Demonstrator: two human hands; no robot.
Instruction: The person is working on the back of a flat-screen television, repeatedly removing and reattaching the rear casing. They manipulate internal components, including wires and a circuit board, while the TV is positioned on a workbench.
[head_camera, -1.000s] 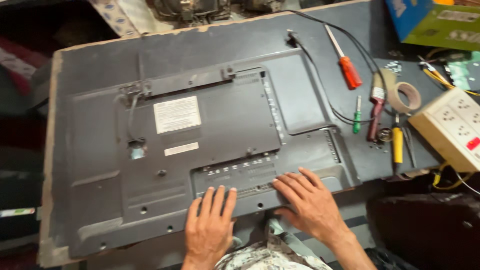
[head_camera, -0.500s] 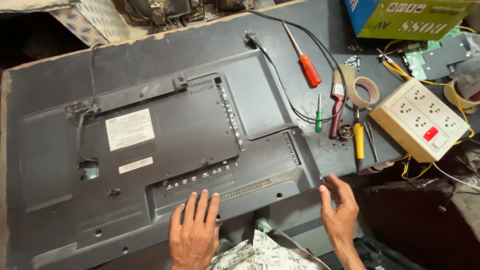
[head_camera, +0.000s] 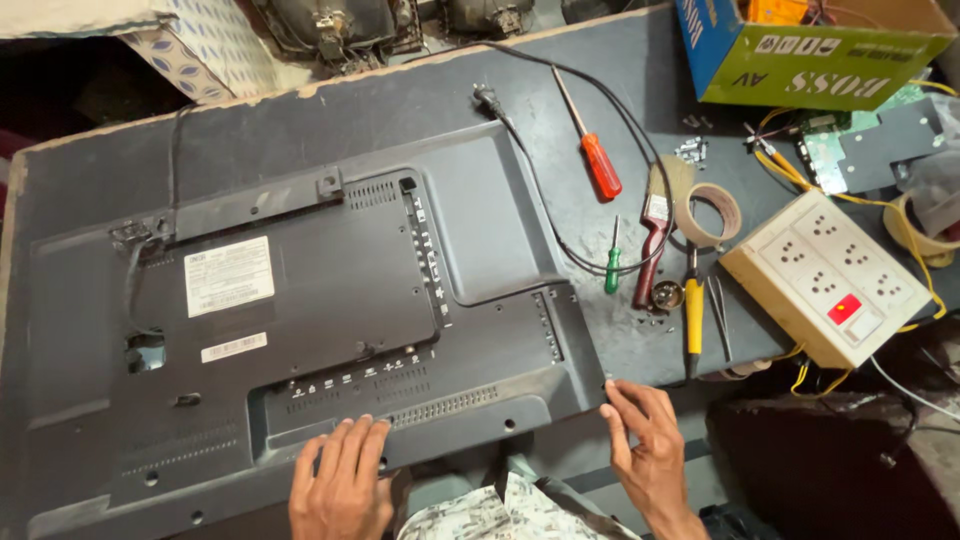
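Nearest, left hand (head_camera: 342, 482) laid flat, fingers spread, on the near edge of the large dark grey plastic television back panel (head_camera: 300, 320), gripping nothing. Right hand (head_camera: 642, 450) at the panel's near right corner, fingertips touching the edge, fingers loosely open, nothing held. Panel lying face down across the dark workbench top (head_camera: 440, 100), filling its left and middle. Further right, yellow-handled pliers (head_camera: 692, 310), small green-handled screwdriver (head_camera: 612, 262), red-handled brush (head_camera: 652, 250) and roll of beige tape (head_camera: 708, 213) close together. Cream rectangular socket board (head_camera: 825, 275) to their right. Beyond, red-handled long screwdriver (head_camera: 592, 150). Farthest right, green and blue cardboard box (head_camera: 810, 50).
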